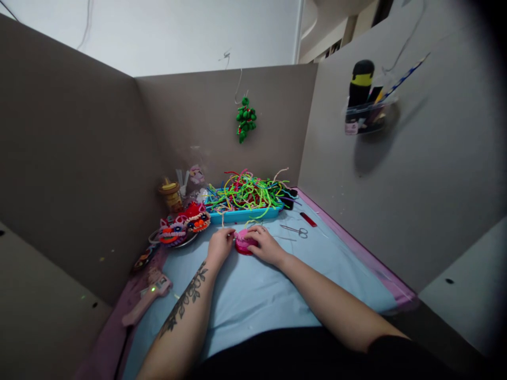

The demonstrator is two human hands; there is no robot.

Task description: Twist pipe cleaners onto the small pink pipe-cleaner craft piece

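Note:
In the middle of the table lies a rounded pink and red fuzzy piece (244,247), which looks made of pipe cleaners. My left hand (221,245) pinches at its upper left edge, where a short light pink end shows. From the right, my right hand (266,246) grips the same piece, fingers over its top and thumb at the near side. Just behind the hands, a blue tray (249,214) holds a tangled heap of pipe cleaners (253,191), mostly lime green. Scissors (296,231) rest to the right of my right hand.
At the left are a plate with finished fuzzy crafts (184,224), a brown and yellow jar (171,196) and a pink glue gun (148,298) with its light on. A red strip (308,219) lies at the right. Grey panels (190,111) surround the blue cloth (253,311).

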